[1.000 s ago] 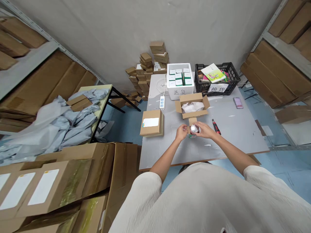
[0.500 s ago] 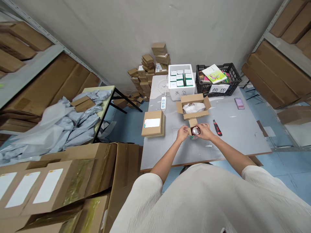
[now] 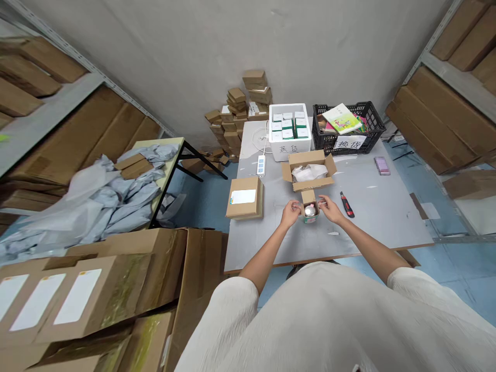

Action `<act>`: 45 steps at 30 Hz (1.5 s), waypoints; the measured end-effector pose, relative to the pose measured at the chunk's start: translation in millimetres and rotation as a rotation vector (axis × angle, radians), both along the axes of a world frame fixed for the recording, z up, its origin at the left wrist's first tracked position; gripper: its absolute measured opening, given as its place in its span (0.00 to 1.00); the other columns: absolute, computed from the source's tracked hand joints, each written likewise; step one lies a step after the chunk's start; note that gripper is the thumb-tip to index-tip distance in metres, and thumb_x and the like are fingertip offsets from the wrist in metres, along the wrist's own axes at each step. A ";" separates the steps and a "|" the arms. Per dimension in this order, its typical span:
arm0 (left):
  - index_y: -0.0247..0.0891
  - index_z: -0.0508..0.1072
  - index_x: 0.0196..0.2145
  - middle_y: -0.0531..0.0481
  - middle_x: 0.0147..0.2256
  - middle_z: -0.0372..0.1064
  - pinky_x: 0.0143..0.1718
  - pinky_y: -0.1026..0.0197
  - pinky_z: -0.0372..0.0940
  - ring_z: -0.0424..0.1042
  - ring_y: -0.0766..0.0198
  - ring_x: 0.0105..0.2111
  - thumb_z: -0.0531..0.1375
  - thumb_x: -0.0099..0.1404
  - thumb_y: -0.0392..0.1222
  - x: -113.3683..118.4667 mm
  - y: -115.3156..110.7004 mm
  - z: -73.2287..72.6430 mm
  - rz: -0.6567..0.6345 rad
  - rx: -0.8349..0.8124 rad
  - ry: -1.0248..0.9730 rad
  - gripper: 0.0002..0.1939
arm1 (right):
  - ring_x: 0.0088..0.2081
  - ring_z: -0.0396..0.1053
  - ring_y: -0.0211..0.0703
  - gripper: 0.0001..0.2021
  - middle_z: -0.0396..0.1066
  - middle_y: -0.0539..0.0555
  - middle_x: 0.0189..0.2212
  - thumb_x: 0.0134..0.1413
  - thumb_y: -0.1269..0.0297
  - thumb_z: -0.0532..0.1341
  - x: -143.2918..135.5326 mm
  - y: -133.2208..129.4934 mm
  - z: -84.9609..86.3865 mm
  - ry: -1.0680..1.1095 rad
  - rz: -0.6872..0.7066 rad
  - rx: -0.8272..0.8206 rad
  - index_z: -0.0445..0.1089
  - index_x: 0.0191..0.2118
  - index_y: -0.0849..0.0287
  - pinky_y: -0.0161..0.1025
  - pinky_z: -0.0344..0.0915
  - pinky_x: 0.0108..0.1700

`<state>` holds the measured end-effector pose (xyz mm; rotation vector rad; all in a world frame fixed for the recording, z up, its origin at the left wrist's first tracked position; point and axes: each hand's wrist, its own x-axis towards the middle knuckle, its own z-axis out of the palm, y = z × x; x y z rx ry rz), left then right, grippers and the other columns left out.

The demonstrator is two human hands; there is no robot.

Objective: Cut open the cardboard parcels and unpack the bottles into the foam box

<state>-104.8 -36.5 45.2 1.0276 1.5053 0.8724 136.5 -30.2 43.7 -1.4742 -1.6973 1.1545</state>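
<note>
A small open carton [image 3: 310,220] with a green and pink lower front stands upright on the table before me. Inside it sits a round-topped, shiny silver object [image 3: 310,211]; its lower part is hidden by the carton walls. My left hand [image 3: 291,212] is closed at the carton's left side, thumb and fingertips at the side flap. On the right, my right hand [image 3: 330,209] is beside the carton's upper edge, thumb and forefinger slightly apart, off the silver object. Just behind stands a larger open box [image 3: 313,184] with white wrapping [image 3: 310,172] in it.
A red and black utility knife [image 3: 347,204] lies right of my hands. A closed labelled carton [image 3: 245,207] stands left, near a power strip [image 3: 261,165]. At the back are a white foam box [image 3: 290,150] and a black crate [image 3: 349,147]. A purple item [image 3: 382,165] lies far right.
My right hand has let go of the silver object and moved right, to the carton's side. The object now sits lower in the carton. My left hand stays at the left flap.
</note>
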 end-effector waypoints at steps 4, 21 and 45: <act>0.40 0.72 0.48 0.51 0.38 0.75 0.38 0.61 0.73 0.76 0.66 0.32 0.67 0.63 0.36 2.5 0.3 -11.8 0.015 0.014 -0.021 0.16 | 0.39 0.78 0.46 0.21 0.78 0.56 0.44 0.60 0.57 0.62 3.7 6.8 -20.4 0.093 -0.123 -0.135 0.70 0.58 0.55 0.48 0.76 0.48; 0.40 0.76 0.47 0.48 0.48 0.77 0.42 0.59 0.72 0.70 0.70 0.27 0.68 0.55 0.28 15.4 12.1 -19.6 -0.061 0.070 0.127 0.22 | 0.47 0.79 0.48 0.28 0.77 0.58 0.57 0.45 0.70 0.65 -8.7 24.9 -39.1 0.186 -0.041 -0.146 0.76 0.56 0.54 0.46 0.79 0.48; 0.44 0.72 0.57 0.43 0.61 0.68 0.56 0.49 0.72 0.74 0.51 0.57 0.72 0.58 0.37 -1.4 -9.3 -18.8 -0.427 0.303 0.231 0.30 | 0.52 0.77 0.49 0.23 0.77 0.59 0.57 0.49 0.67 0.69 -3.0 5.1 -16.0 0.185 0.023 -0.144 0.77 0.54 0.55 0.49 0.77 0.54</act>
